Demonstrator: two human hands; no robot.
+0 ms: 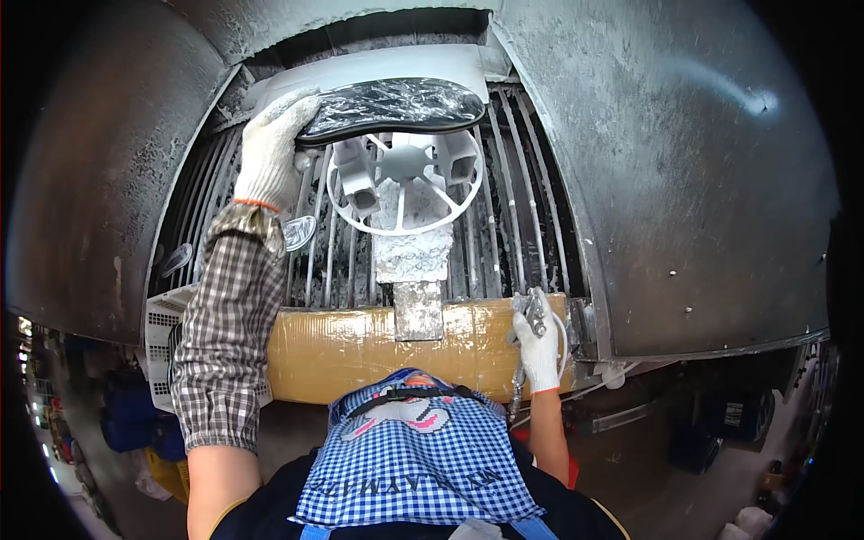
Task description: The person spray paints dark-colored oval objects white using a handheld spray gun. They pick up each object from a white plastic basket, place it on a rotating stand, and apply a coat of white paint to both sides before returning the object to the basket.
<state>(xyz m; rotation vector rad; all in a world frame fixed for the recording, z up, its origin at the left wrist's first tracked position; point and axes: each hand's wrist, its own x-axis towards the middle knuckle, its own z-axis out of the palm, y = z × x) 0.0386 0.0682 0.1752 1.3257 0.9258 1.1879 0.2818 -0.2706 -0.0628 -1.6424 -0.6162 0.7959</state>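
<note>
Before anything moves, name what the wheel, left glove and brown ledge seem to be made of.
Wheel: perhaps metal or plastic, matte white; coating hides which. Left glove: knitted fabric, perhaps cotton; ribbed and matte. Brown ledge: likely tape or film outside, glossy with creases; core hidden.

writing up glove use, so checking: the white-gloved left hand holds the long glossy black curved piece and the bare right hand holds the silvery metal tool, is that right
The right hand isn't bare: the head view shows it in a white knitted glove. The rest stands.
</note>
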